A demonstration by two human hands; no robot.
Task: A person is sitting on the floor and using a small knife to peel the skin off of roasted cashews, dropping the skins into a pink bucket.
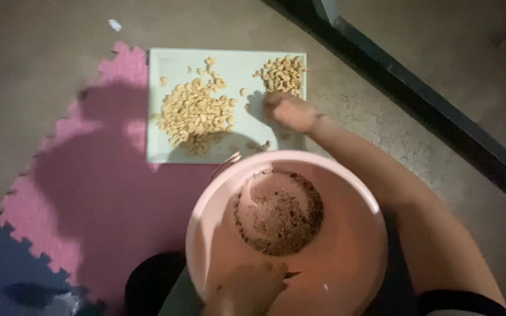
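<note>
The right hand (290, 112) rests on the pale tray (165, 64), just below the small cashew pile (284, 74) at 1 o'clock; its fingers' state cannot be told. The left hand (247, 288), fingers curled together, touches the pink bowl (346, 257) at 6 o'clock

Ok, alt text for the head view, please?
The right hand reaches onto a pale rectangular tray holding two piles of cashew nuts, while the left hand rests inside a pink round plastic basin of brown husk scraps.
</note>
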